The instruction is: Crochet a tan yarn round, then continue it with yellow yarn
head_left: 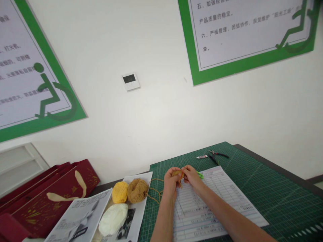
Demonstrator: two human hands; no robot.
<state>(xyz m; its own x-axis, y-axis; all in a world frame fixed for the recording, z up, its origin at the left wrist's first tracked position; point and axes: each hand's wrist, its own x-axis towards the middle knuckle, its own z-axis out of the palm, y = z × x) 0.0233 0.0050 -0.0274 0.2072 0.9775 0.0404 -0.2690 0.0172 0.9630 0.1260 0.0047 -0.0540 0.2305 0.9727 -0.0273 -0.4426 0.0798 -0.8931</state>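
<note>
Pinched in my left hand (171,179) is a small, roundish golden-brown piece of yarn work (178,173), partly covered by the fingers. My right hand (190,174) is closed at the piece's right edge; its fingertips hide what they grip. Just beyond its knuckles shows a bright green looped end (200,174), and I cannot tell whether the hand holds it. Loose brown yarn (153,193) lies in loops left of my wrist, near the brown yarn ball (137,190). A yellow ball (119,192) and a white ball (113,219) sit beside it.
Under my forearms a printed form (217,201) lies on a green cutting mat (252,178). Pliers (218,154) and a small tube (202,157) lie towards the back. Printed sheets (83,215) and dark red gift bags (60,188) are at left, before a white wall (156,117).
</note>
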